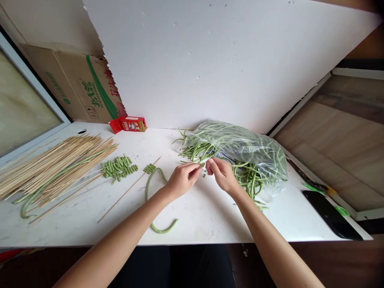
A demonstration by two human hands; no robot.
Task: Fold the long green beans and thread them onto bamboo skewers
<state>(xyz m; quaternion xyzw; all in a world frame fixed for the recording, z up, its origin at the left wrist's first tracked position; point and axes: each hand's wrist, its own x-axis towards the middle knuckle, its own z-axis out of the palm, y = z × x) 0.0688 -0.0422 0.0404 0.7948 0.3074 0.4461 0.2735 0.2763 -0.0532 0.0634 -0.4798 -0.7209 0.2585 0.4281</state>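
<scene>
My left hand (183,179) is closed on a long green bean, whose end pokes out past my fingertips. A long bean (147,188) curves over the table beside that hand and passes under my left forearm; it looks like the same bean. My right hand (220,173) is pinched just right of the bean's end, and whatever is between its fingers is hidden. Small green bits (205,174) lie below my fingertips. Left of my hands, a bamboo skewer (129,193) carries a short row of bean pieces (149,168). Several filled skewers (118,168) lie further left.
A heap of bare skewers (60,164) covers the table's left side, with a long bean across it. Behind my right hand lies a clear plastic bag (240,140) of long beans. A red box (133,124) stands at the back; a black phone-like slab (330,214) and scissors (309,176) lie right.
</scene>
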